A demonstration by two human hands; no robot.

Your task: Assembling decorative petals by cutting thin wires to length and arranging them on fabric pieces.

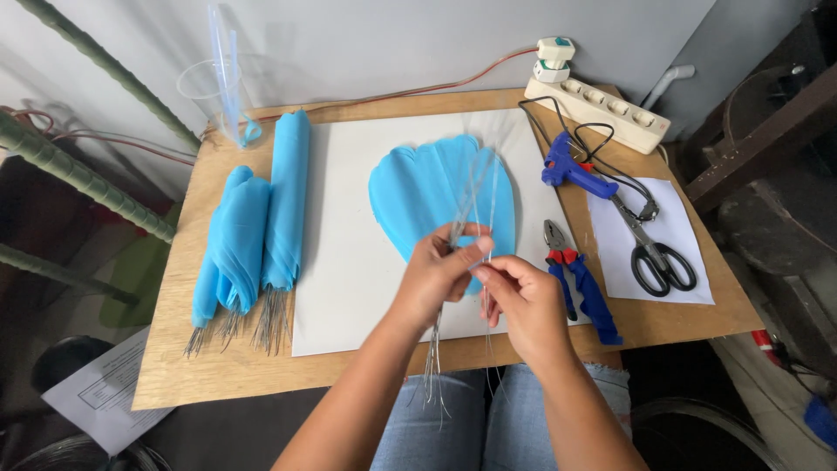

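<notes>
Left hand (436,266) and right hand (523,301) pinch the thin wires (471,196) over the blue petals (436,187); keeping stems aligned seems wise.

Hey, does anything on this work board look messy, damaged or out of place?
Nothing looks damaged or spilled. Both hands hold thin wires over blue petals. Only small oddity: the scissors lie across the glue gun's cord.

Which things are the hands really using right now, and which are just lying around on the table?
In use:
left hand and right hand, pinching the thin wires
blue petals under them

Just lying about:
blue rolls
pliers
scissors
glue gun
power strip
plastic cup
</notes>
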